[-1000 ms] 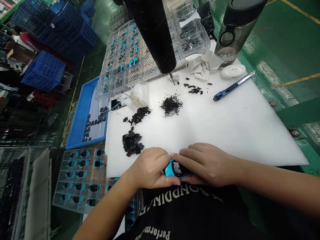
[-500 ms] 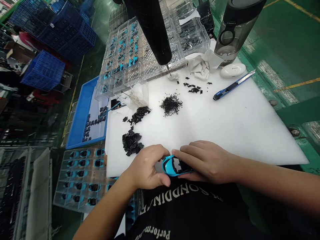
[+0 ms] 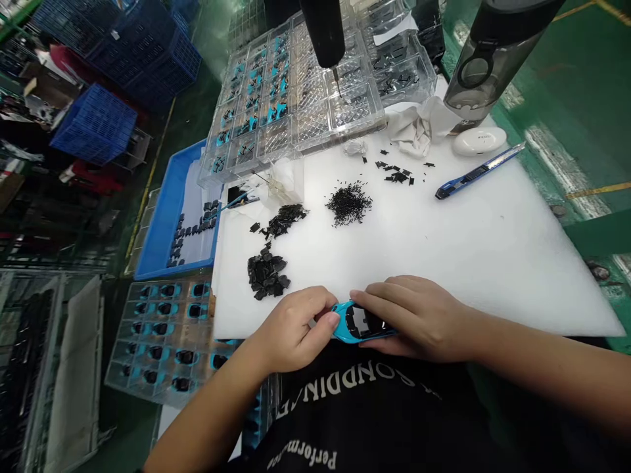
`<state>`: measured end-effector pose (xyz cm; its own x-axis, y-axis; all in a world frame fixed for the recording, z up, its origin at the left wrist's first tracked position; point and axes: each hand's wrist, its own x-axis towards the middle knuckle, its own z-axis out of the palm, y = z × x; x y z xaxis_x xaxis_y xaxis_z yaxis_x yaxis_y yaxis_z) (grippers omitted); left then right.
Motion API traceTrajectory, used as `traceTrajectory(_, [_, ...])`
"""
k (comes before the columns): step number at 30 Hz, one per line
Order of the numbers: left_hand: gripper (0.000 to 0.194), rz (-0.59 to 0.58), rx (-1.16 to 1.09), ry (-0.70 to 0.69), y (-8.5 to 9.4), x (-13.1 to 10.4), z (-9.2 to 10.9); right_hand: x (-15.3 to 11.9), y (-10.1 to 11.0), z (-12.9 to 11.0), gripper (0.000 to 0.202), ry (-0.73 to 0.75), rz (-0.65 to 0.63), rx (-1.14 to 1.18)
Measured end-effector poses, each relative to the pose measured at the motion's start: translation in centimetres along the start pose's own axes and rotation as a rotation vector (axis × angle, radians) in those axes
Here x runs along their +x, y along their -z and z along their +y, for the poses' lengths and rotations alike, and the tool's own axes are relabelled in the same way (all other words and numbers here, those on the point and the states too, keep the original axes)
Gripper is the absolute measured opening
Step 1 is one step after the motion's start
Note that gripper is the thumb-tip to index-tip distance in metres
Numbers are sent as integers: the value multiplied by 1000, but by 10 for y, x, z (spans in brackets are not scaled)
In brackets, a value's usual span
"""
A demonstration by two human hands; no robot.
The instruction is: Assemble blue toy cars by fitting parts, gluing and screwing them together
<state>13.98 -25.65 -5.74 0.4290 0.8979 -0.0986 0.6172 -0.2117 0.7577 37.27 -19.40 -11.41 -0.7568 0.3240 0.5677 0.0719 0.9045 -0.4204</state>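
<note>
A small blue car body [image 3: 349, 323] with a black interior is between my two hands at the near edge of the white board [image 3: 463, 263]. My left hand [image 3: 300, 327] pinches its left end between thumb and fingers. Laid over its right part is my right hand [image 3: 419, 318], fingers on top and thumb below. Beyond the hands lie a heap of larger black parts [image 3: 267, 274], a heap of flat black pieces [image 3: 286, 221] and a pile of tiny black pins [image 3: 349, 203]. The black screwdriver [image 3: 325, 33] hangs above the board's far side.
Clear compartment trays [image 3: 315, 135] stand at the far side, and another [image 3: 142, 387] at the left beside a blue bin [image 3: 172, 270]. A blue cutter [image 3: 478, 172], white oval case [image 3: 479, 141], crumpled tissue [image 3: 417, 135] and bottle [image 3: 473, 79] are at the far right.
My left thumb has closed onto the car's left end. The car sits slightly further right in view, and the whole view has shifted, with the screwdriver appearing higher.
</note>
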Motion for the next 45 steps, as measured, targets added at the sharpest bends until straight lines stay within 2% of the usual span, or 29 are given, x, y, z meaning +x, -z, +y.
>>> traceTrajectory(9, [17, 18, -5, -12, -1, -1, 2, 1, 4, 0, 56, 23, 12, -45])
traceTrajectory(14, [20, 38, -7, 64, -3, 0, 5, 2, 4, 0, 54, 40, 18, -79])
traceTrajectory(17, [24, 62, -32, 91, -6, -3, 3, 1, 3, -1, 55, 2, 42, -48])
traceTrajectory(19, [29, 168, -93, 47, -10, -5, -2, 1, 4, -3, 57, -113, 80, 88])
traceTrajectory(22, [57, 413, -96, -152, -17, -1, -9, 5, 8, -6, 46, -456, 56, 543])
traceTrajectory(24, [58, 513, 10, -299, -21, 7, -7, 7, 12, -8, 41, -680, 1, 861])
traceTrajectory(26, [52, 559, 114, -382, -23, 17, 0, 9, 13, -9, 42, -786, -14, 1080])
traceTrajectory(29, [39, 611, 178, -406, -24, 29, 13, 9, 12, -10, 42, -793, -11, 1259])
traceTrajectory(33, [28, 671, 202, -383, -25, 34, 19, 8, 9, -13, 43, -796, -26, 1340])
traceTrajectory(41, [28, 675, 294, -409, -26, 29, 16, 7, 6, -17, 43, -797, -41, 1320])
traceTrajectory(43, [31, 671, 251, -411, -27, 27, 14, 7, 7, -17, 43, -792, -44, 1306])
traceTrajectory(45, [38, 639, 97, -366, -27, 24, 10, 8, 9, -17, 44, -798, -45, 1277])
